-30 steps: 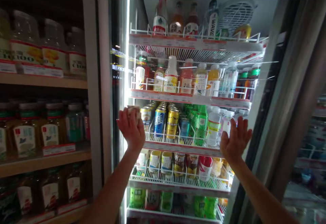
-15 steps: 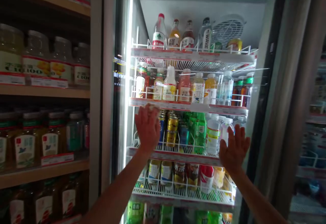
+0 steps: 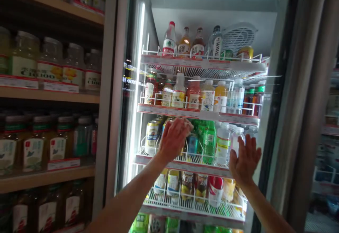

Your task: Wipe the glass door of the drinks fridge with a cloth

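Observation:
My left hand presses a small white cloth against the glass door of a lit drinks cooler, level with the shelf of cans. Its fingers are curled over the cloth. My right hand lies flat on the same glass further right, fingers spread and pointing up, in front of clear bottles. It holds nothing. Green bottles stand on the shelf behind the glass between my two hands.
Inside the cooler, wire shelves carry bottles above and cans and cups below. A dim wooden rack of jars and bottles stands to the left. The door's dark frame and another cooler are to the right.
My left hand has slid with the cloth to the right across the glass, from the door's left edge towards its middle. My right hand has stayed flat in place. The view has tilted up a little.

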Demonstrator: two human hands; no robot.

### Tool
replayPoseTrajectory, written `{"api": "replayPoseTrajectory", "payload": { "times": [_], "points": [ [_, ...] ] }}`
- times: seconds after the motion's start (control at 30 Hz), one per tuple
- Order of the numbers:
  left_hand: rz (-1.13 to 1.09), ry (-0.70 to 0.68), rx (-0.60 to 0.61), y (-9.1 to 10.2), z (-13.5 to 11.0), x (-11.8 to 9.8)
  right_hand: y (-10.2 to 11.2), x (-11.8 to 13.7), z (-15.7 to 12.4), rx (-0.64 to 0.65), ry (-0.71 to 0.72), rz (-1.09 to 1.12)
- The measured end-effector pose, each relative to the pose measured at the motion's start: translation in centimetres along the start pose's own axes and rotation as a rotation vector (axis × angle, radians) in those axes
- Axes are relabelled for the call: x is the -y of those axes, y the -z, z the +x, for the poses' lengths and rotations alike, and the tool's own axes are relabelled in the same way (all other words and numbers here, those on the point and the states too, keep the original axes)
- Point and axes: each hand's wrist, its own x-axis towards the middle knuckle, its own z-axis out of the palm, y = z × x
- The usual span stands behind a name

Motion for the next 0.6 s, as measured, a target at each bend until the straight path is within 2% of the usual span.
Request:
{"api": "replayPoseTrajectory", "payload": {
  "times": [0.03,0.07,0.1,0.2,0.23,0.27,0.3,0.33,0.43,0.47,0.5,0.53,0.6],
  "points": [
    [-0.005,-0.08,0.027,-0.1,-0.2,-0.3,0.0,0.0,0.0,0.004,0.001,0.006],
    [0.007,-0.094,0.028,0.0,-0.2,0.0,0.1,0.0,0.0,0.008,0.001,0.012],
    [0.035,-0.037,0.003,0.2,-0.1,0.8,0.1,0.0,0.0,0.014,0.001,0.018],
    [0.125,0.359,-0.149,0.8,1.0,4.5,0.2,0.1,0.1,0.023,-0.006,0.029],
    [0.132,0.468,-0.184,0.9,1.5,5.2,0.2,0.1,0.1,0.025,-0.009,0.028],
    [0.129,0.52,-0.196,0.9,1.8,5.3,0.1,0.1,0.0,0.025,-0.011,0.025],
    [0.118,0.502,-0.18,0.7,2.0,4.9,0.1,0.1,0.0,0.025,-0.01,0.019],
    [0.102,0.413,-0.139,0.5,2.1,3.9,0.1,0.0,0.0,0.023,-0.008,0.012],
    [0.056,-0.034,0.034,-0.1,1.9,1.0,0.0,-0.1,0.0,0.013,-0.006,0.0],
    [0.053,-0.115,0.069,-0.1,1.8,0.7,0.0,-0.1,0.0,0.012,-0.005,0.001],
    [0.062,-0.119,0.078,0.0,1.9,1.0,0.0,0.0,0.0,0.011,-0.002,0.004],
    [0.084,-0.047,0.055,0.2,2.0,1.8,0.0,0.0,0.0,0.008,0.0,0.008],
    [0.138,0.237,-0.06,0.7,2.7,4.0,0.0,0.1,0.1,0.002,0.004,0.011]
  ]
}}
